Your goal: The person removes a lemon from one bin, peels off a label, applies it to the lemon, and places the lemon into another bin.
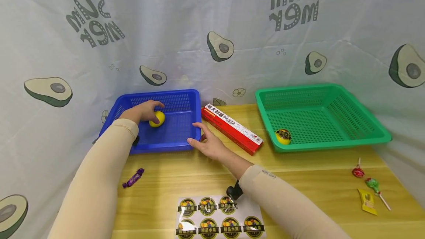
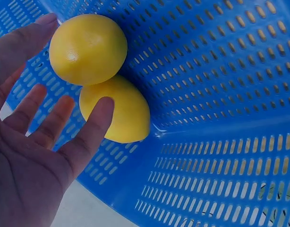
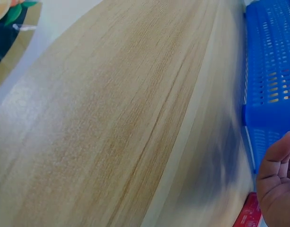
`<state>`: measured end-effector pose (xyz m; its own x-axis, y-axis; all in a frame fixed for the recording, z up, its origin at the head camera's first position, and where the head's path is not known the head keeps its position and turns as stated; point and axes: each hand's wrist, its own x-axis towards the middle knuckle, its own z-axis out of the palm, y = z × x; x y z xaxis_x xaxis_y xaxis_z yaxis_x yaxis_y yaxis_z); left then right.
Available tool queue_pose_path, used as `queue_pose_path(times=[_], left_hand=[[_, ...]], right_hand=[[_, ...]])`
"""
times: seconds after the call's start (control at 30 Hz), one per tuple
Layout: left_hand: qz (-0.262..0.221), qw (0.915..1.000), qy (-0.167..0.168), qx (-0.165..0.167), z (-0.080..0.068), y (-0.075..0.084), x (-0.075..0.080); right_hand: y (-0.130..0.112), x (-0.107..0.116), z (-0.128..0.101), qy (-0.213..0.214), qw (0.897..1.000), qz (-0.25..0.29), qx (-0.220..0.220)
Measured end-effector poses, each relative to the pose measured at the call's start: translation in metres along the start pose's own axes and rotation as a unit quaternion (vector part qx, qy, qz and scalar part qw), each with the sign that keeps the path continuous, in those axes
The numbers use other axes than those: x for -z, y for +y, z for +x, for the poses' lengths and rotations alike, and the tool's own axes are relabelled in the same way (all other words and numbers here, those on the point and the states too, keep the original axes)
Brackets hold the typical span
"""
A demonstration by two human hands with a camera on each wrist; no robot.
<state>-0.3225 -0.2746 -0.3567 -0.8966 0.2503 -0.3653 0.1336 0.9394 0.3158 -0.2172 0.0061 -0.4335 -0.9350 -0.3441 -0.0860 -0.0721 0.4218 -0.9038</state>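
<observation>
Reaching into the blue basket [image 1: 186, 100] at the centre left of the head view, our left hand [image 1: 141, 111] lies over a yellow lemon [image 1: 157, 118], which sits on the basket floor just to the right of the fingers. In the left wrist view the fingers [image 2: 88, 132] are spread and fairly straight, the palm open toward the fruit; the thumb tip touches or nearly touches the upper lemon [image 2: 87, 48], and a second lemon [image 2: 123, 111] sits right below it, both against the basket's perforated wall. Nothing is clasped yet. The two fruits are rounded, with no strong long axis that we can make out.

Our right hand [image 1: 207, 144] rests at the basket's near right corner, fingers extended and relaxed, holding nothing; in the right wrist view only its edge [image 3: 279, 182] shows at the lower right, beside the blue rim [image 3: 270, 71]. It lies well to the right of the lemons, with the basket wall between, so our left hand is clearly the nearer one.

Right of the basket lies a red pasta box [image 1: 231, 128] on the wooden table [image 1: 299, 180], and further right a green basket [image 1: 365, 135] holds one labelled lemon [image 1: 283, 136].
</observation>
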Motion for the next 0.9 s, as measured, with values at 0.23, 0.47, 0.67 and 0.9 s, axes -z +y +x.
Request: queue_pose_path(times=[0.23, 0.47, 0.67, 0.9], left_hand=[[-0.005, 0.9997, -0.017, 0.016, 0.012, -0.005, -0.004], [-0.008, 0.9996, -0.017, 0.022, 0.016, -0.006, -0.005], [-0.017, 0.9988, -0.026, 0.037, 0.017, -0.002, -0.008], [-0.016, 0.9982, -0.036, 0.045, 0.018, -0.005, -0.012]], right_hand=[[0.002, -0.002, -0.001, -0.004, 1.0, 0.025, -0.004], [0.0, 0.001, 0.0, -0.004, 1.0, 0.017, 0.005], [-0.002, 0.002, 0.001, -0.002, 1.0, 0.022, 0.004], [0.0, -0.001, 0.0, -0.001, 1.0, 0.021, 0.003]])
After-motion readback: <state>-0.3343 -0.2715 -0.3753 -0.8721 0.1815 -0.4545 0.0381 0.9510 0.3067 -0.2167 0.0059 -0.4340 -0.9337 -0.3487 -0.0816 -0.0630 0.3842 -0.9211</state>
